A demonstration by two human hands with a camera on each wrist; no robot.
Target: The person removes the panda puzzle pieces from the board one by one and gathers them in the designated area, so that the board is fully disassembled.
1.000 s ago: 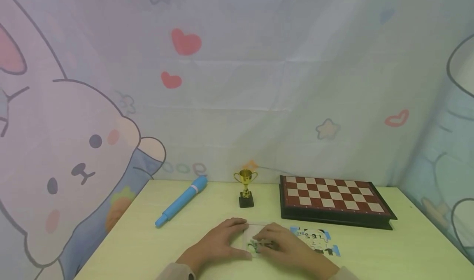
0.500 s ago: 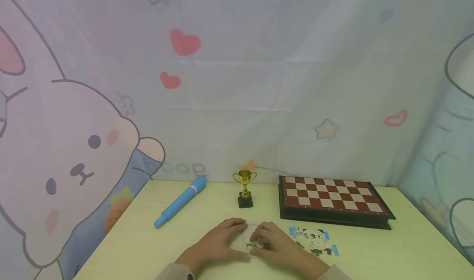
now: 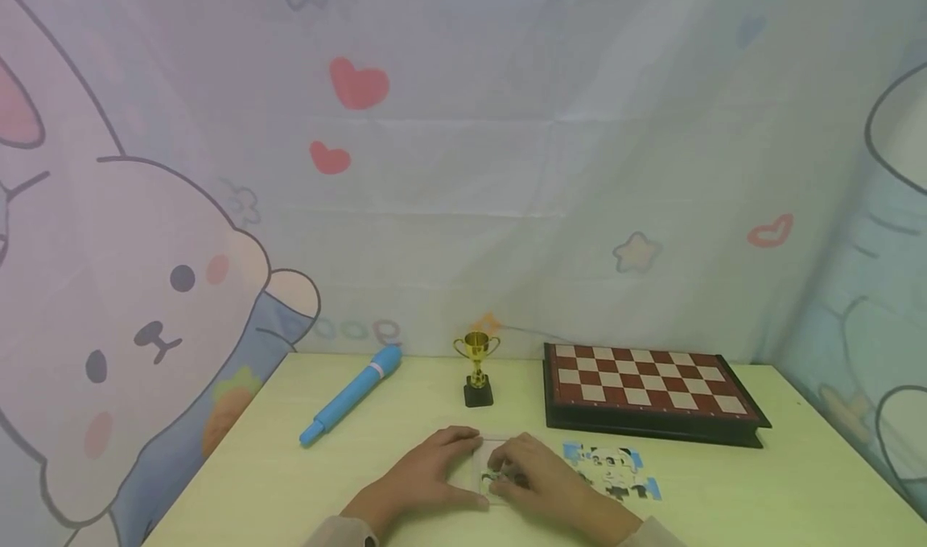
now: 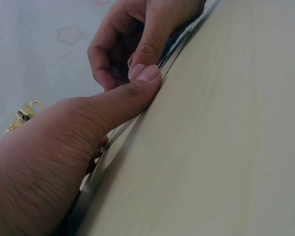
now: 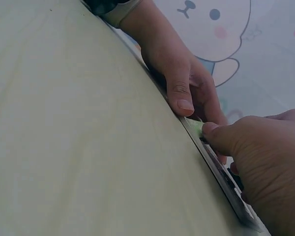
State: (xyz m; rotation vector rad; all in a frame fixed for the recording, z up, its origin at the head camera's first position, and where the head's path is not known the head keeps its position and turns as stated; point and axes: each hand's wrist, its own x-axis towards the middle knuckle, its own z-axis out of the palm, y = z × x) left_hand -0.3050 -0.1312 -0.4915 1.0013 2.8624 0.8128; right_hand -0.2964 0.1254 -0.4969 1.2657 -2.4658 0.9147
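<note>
- Right now my left hand [image 3: 427, 473] pinches the near edge of the clear puzzle tray [image 3: 495, 456] lying flat on the table [image 3: 290, 483].
- My right hand [image 3: 543, 476] pinches a puzzle piece [image 5: 196, 127] at the tray.

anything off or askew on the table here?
Nothing damaged or spilled. The blue pen lies diagonally, and loose puzzle pieces sit apart from the tray that the left hand and right hand press on.

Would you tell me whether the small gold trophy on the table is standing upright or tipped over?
Upright: the trophy stands on its black base on the table, cup uppermost, beyond the hands.
</note>
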